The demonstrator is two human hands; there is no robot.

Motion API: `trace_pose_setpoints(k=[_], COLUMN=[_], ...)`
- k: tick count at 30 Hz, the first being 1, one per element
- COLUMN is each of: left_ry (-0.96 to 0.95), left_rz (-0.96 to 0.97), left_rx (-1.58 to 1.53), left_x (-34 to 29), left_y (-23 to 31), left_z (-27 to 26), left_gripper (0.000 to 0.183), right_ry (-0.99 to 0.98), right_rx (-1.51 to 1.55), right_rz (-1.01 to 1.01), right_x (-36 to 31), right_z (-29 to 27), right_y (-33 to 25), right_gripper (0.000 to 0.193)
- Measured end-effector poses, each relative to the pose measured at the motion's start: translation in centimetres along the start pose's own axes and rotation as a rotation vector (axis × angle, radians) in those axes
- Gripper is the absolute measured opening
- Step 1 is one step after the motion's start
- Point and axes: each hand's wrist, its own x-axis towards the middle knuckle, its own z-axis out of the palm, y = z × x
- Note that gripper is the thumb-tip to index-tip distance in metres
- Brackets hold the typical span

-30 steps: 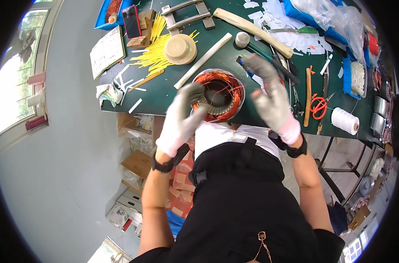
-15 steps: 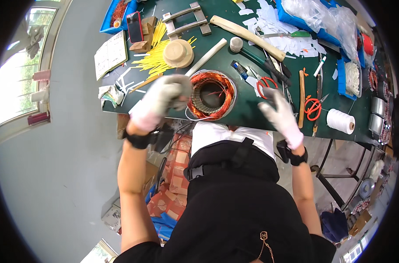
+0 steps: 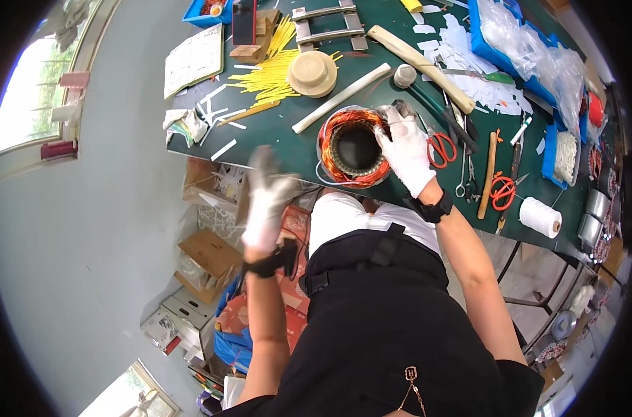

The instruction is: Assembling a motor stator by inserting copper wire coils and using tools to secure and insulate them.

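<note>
A motor stator (image 3: 335, 132) with orange-red copper windings rests near the table's front edge, a white lead curving round its left side. Its round bore faces up. My right hand (image 3: 406, 153), in a white glove with dark-stained fingertips, grips the stator's right rim, the thumb at the bore and the fingers over the winding. Off the table's front edge, to the left of the stator, my left hand (image 3: 266, 201) hangs in the air. It is also gloved and blurred by motion, its thumb apart from the stretched fingers, with nothing visible in it.
Red-handled scissors (image 3: 441, 149) lie right of my right hand, near a mallet (image 3: 427, 101). Behind the stator are a pale stick (image 3: 340, 99), a wooden round block (image 3: 311, 74) and yellow strips (image 3: 264, 78). A white thread spool (image 3: 540, 217) lies at right.
My right hand has moved left onto the stator's rim. The left hand has dropped away from the stator, below the table edge. The whole view has shifted a little.
</note>
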Motion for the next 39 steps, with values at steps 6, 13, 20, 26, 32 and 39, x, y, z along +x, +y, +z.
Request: trace_pose_setpoints(k=[6,13,20,26,32,39], left_ry=[-0.035,-0.142,0.184,-0.049,0.080,-0.188], left_rz=[0.231,0.442,0.429,-0.057,0.139,0.372], left_rx=[0.658,0.593,-0.116,-1.138,-0.177,1.155], left_x=[7.5,8.6,4.1,3.0,3.9,7.3], left_y=[-4.8,-5.9,-4.8,-8.6,-0.5,1.8], left_z=[6.9,5.6,5.6,-4.3,0.0,6.8], left_gripper=[0.077,0.055,0.019,0.020,0.025,0.053], right_ry=[0.071,0.126,0.109,0.157,0.427,0.818], right_rx=[-0.102,0.135,1.984,2.016,1.407,-0.037], right_rz=[-0.227,-0.541,0.493,0.723,0.584,0.026], right_x=[2.0,4.4,1.9,-4.1,-0.5,7.7], right_z=[0.1,2.4,-2.3,-6.2,-10.5,-16.0], right_y=[-1.7,1.1,6.2,13.9,15.3,12.4], right_gripper=[0.052,0.019,0.023,0.024,0.017,0.031])
